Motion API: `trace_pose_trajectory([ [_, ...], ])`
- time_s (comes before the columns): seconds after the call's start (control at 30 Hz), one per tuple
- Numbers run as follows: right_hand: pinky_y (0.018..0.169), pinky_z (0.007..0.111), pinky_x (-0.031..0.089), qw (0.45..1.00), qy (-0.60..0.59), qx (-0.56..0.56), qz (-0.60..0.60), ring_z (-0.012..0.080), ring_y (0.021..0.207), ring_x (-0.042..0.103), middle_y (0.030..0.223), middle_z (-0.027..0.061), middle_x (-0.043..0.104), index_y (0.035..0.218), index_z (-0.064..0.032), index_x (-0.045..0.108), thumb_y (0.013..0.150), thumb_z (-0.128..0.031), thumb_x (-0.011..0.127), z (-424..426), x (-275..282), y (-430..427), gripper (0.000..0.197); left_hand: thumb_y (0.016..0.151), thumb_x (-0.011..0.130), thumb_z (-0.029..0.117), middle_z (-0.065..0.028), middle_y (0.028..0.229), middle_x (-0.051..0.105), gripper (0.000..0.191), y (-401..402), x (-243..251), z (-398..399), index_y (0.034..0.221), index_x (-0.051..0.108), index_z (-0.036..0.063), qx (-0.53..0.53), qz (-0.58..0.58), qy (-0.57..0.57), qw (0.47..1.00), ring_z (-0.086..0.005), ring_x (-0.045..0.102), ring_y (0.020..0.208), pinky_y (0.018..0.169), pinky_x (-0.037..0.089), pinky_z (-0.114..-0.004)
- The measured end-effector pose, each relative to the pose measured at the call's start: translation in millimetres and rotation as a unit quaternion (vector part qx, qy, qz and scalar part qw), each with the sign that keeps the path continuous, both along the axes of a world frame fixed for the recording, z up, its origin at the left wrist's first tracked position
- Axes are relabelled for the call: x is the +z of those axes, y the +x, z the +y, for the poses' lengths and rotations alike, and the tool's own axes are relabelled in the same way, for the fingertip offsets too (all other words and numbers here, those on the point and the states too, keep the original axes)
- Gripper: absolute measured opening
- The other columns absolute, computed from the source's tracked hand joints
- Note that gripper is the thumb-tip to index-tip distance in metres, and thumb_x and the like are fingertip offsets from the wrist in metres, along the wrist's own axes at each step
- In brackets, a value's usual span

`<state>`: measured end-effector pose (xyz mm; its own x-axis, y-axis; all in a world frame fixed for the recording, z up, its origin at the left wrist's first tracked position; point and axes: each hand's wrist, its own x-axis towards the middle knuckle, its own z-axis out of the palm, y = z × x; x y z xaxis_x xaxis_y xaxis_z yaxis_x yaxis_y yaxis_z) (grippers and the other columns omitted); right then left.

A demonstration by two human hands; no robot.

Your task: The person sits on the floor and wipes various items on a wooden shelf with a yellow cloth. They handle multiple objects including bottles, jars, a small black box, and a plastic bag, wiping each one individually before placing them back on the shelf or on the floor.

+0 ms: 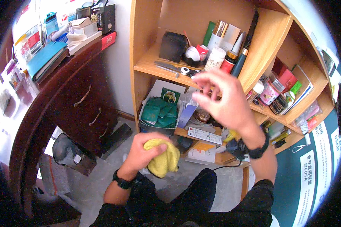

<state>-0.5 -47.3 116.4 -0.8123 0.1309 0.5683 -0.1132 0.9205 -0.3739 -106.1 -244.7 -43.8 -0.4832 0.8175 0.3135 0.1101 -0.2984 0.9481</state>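
Observation:
My left hand (150, 151) is closed on a folded yellow cloth (166, 160), held low in front of my legs. My right hand (226, 99), slightly blurred, is raised before the shelf edge with its fingers curled and apart, and nothing shows between them. Just beyond it on the upper shelf lie scissors (187, 71). Behind them stand a white bottle (215, 59), a red jar with a gold lid (228, 61) and a black bowl (193, 61) of small items. A black box (172, 46) is at the left of that shelf.
Below, a white bin (159, 112) holds green packets beside a remote control (205, 135). More jars, such as a pink-labelled one (268, 92), fill the right compartments. A dark wooden desk (65, 68) curves along the left; a dark waste bin (66, 150) is beneath. A cable runs near my knee.

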Motion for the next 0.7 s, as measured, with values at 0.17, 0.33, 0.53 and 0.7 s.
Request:
trace_pose_trajectory([
  [0.17, 0.090, 0.037, 0.052, 0.987, 0.153, 0.050, 0.014, 0.0298, 0.098, 0.063, 0.108, 0.0169, 0.061, 0.112, -0.0016, 0.063, 0.070, -0.023, 0.078, 21, 49, -78, 0.050, 0.086, 0.065, 0.012, -0.0067, 0.088, 0.069, 0.017, -14, -19, 39, 0.095, 0.069, -0.0022, 0.003, -0.050, 0.052, 0.997, -0.0108, 0.062, 0.081, 0.075, 0.051, -0.027],
  [0.33, 0.107, 0.038, 0.041, 0.939, 0.337, 0.003, -0.076, 0.0346, 0.123, 0.053, 0.132, 0.0228, 0.054, 0.134, -0.0013, 0.050, 0.069, -0.034, 0.079, 35, 87, -146, 0.079, 0.086, 0.065, 0.011, -0.0061, 0.087, 0.069, 0.017, -20, -34, 60, 0.095, 0.069, -0.0030, -0.030, -0.064, 0.095, 0.993, -0.0102, 0.062, 0.080, 0.075, 0.051, -0.026],
  [0.53, 0.106, 0.038, 0.043, 0.866, 0.335, -0.085, -0.362, 0.0358, 0.125, 0.052, 0.141, 0.0236, 0.049, 0.145, -0.0013, 0.037, 0.067, -0.023, 0.081, 41, 91, -205, 0.092, 0.085, 0.067, 0.012, -0.0073, 0.087, 0.070, 0.018, -28, -19, 53, 0.093, 0.069, -0.0033, -0.035, -0.047, 0.098, 0.993, -0.0116, 0.063, 0.081, 0.075, 0.051, -0.027],
  [0.7, 0.103, 0.039, 0.045, 0.836, 0.251, -0.164, -0.459, 0.0358, 0.122, 0.054, 0.137, 0.0234, 0.052, 0.143, -0.0031, 0.040, 0.066, -0.018, 0.082, 42, 86, -224, 0.089, 0.085, 0.066, 0.015, -0.0085, 0.087, 0.071, 0.020, -42, -6, 46, 0.093, 0.069, -0.0024, -0.034, 0.000, 0.111, 0.993, -0.0134, 0.065, 0.080, 0.075, 0.052, -0.029],
])
